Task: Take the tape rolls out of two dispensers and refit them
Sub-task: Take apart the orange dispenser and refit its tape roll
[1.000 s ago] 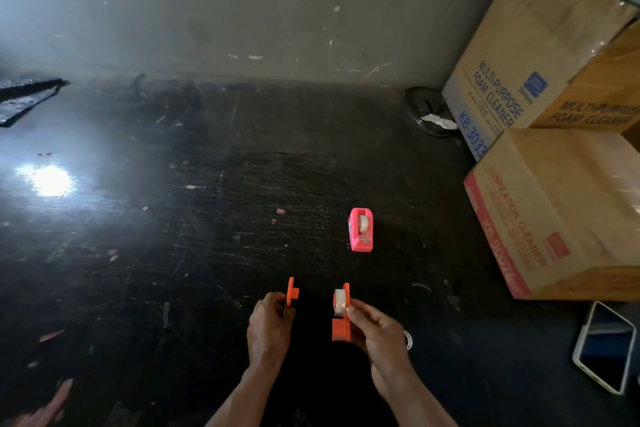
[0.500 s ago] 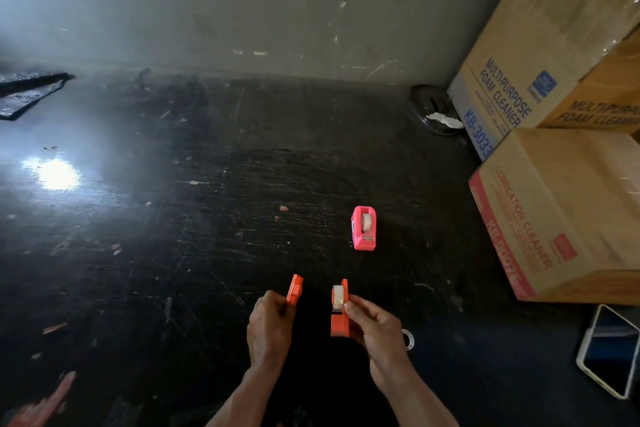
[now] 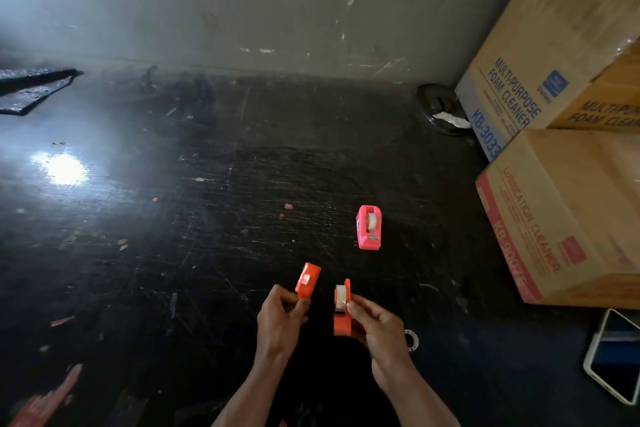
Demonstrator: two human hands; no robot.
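The orange dispenser is apart in two halves, held just above the dark floor. My left hand (image 3: 280, 317) pinches the loose orange side piece (image 3: 307, 280), its inner face turned toward me. My right hand (image 3: 377, 326) grips the other orange half (image 3: 342, 317), which stands upright with a clear tape roll (image 3: 341, 295) seated in its upper part. A pink dispenser (image 3: 369, 227) with its own tape roll stands on the floor beyond my hands, untouched. A small white ring (image 3: 411, 340) lies on the floor just right of my right hand.
Cardboard boxes (image 3: 568, 211) are stacked at the right against the wall. A phone (image 3: 614, 355) lies on the floor at the lower right. A dark round object (image 3: 441, 107) sits by the wall near the boxes. The scratched black floor (image 3: 173, 218) spreads to the left.
My left hand has tilted the orange side piece from edge-on so its inner face shows. The right hand has kept its half almost still.
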